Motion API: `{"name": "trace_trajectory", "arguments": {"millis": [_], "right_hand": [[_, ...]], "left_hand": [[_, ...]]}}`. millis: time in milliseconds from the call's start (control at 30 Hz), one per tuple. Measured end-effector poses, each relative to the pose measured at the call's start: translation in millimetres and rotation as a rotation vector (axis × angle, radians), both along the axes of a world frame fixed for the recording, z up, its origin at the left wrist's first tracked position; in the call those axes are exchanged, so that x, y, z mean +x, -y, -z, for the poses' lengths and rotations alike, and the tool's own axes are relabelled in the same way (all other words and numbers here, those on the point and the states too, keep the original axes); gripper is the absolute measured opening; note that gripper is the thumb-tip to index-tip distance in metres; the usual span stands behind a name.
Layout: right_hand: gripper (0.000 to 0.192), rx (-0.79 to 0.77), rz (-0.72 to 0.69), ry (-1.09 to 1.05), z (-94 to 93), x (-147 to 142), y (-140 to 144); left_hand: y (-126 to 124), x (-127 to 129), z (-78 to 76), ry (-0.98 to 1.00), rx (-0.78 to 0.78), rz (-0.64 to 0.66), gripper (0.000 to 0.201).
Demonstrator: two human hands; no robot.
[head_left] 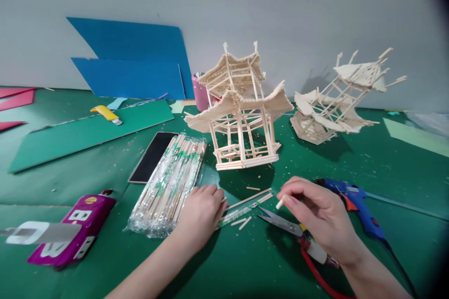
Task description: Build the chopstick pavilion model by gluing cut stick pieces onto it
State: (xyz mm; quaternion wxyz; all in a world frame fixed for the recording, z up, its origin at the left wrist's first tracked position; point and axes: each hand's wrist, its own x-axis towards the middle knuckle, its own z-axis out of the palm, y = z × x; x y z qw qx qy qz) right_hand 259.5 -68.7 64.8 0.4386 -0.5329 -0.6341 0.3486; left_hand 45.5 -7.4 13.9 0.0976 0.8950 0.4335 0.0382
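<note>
My right hand (317, 217) pinches a short piece of wooden stick (279, 204) between thumb and fingertips. Open-bladed scissors (282, 224) with red handles are below that hand; I cannot tell whether it touches them. My left hand (203, 210) has curled fingers beside the plastic-wrapped bundle of chopsticks (168, 182); what its fingertips hold, if anything, is hidden. Between the hands lie a chopstick wrapper with chopsticks (250, 206) and short cut pieces (245, 223). Behind them stands a two-tiered pavilion model (242, 117) made of sticks.
A blue glue gun (365, 212) lies at the right with its cord. Farther back rests a second, tilted stick model (333, 103). On the left are a phone (150, 159), a purple power strip (75, 229) and a yellow cutter (105, 113). Blue boards (129, 77) lean against the wall.
</note>
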Motion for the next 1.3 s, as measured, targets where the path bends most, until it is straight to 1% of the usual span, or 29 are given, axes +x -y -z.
{"name": "trace_trajectory", "arguments": {"millis": [100,167,233,400,533,700,800,867,900,933,967,1000,1100,1133,1167,1233,1300], "right_hand": [[0.009,0.006,0.006,0.009,0.4,2,0],[0.009,0.003,0.009,0.007,1.5,2,1],[0.009,-0.006,0.014,0.007,3.0,3,1],[0.011,-0.016,0.014,0.026,5.8,6,3],[0.012,-0.019,0.019,0.043,6.3,7,4],[0.012,-0.026,0.012,0.048,5.9,5,2],[0.013,-0.033,0.013,0.053,6.2,5,1],[0.014,-0.034,0.019,0.047,7.1,5,1],[0.014,-0.033,0.020,0.039,7.6,5,1],[0.015,-0.030,0.021,0.027,8.0,5,1],[0.015,-0.028,0.022,0.012,8.3,5,1],[0.015,-0.027,0.022,-0.005,8.4,4,1],[0.016,-0.071,0.023,-0.049,6.9,1,3],[0.017,-0.101,0.021,-0.062,6.1,0,3],[0.019,-0.133,0.014,-0.072,5.4,-2,3],[0.021,-0.187,-0.013,-0.088,4.8,-6,3],[0.022,-0.213,-0.044,-0.092,5.4,-11,2]], "left_hand": [[14,7,-3.9,0.029,0.001,0.081,0.024],[24,13,-1.6,0.055,0.012,0.178,0.022],[33,18,4.0,0.062,0.039,0.225,0.020],[39,25,16.9,0.012,0.130,0.247,0.016],[37,29,19.0,-0.030,0.171,0.253,0.017],[34,37,20.6,-0.048,0.158,0.233,0.017],[32,39,18.7,-0.038,0.144,0.224,0.017],[31,39,13.3,-0.026,0.137,0.221,0.016],[30,38,9.2,0.015,0.105,0.206,0.015],[29,37,4.4,0.093,0.037,0.172,0.014],[27,37,-0.7,0.207,-0.077,0.117,0.013],[26,37,-5.8,0.357,-0.242,0.041,0.012],[20,38,-17.4,0.842,-0.852,-0.223,0.011],[18,39,-19.4,0.992,-1.021,-0.295,0.013],[16,40,-20.5,1.133,-1.156,-0.353,0.015],[14,43,-20.9,1.353,-1.330,-0.425,0.017],[12,45,-20.6,1.463,-1.437,-0.443,0.017]]}}
